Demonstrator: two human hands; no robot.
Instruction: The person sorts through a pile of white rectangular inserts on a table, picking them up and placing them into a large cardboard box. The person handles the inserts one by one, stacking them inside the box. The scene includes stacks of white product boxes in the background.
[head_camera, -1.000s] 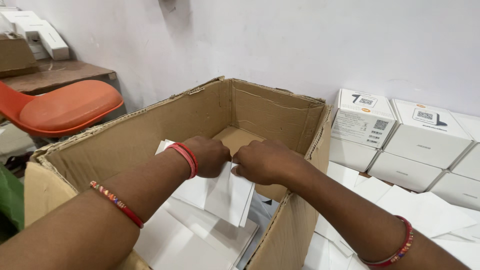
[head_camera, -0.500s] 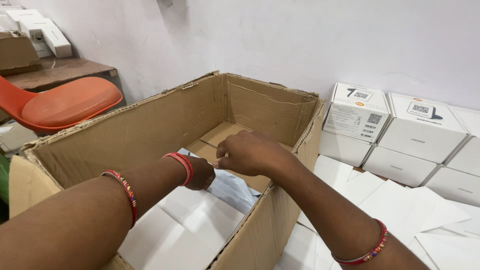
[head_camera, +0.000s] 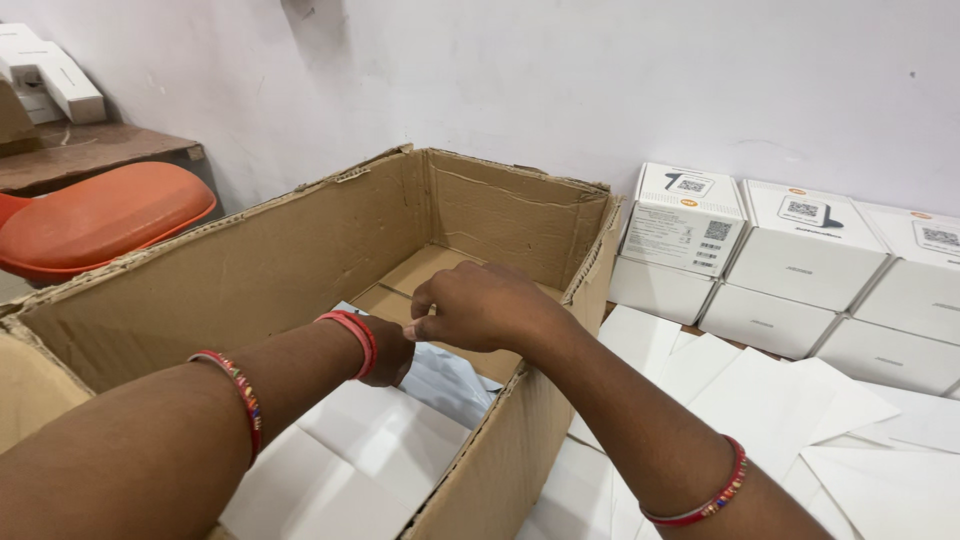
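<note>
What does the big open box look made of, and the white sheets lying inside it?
Big open box: brown corrugated cardboard, matte, with frayed, dented edges. White sheets: probably thin card or paper, smooth and flat with fold lines; one piece near the hands looks slightly glossy, possibly plastic.

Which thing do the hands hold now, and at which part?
Cannot be told: both the left hand and the right hand are inside the cardboard box, over white sheets.

The surface under everything is mostly hidden. On it stands a large open brown cardboard carton (head_camera: 300, 260). Just beside the carton lie loose flat white paper sheets (head_camera: 770, 400), overlapping one another. Behind the sheets, a row of white square cardboard boxes (head_camera: 800, 250) stands against the wall.
</note>
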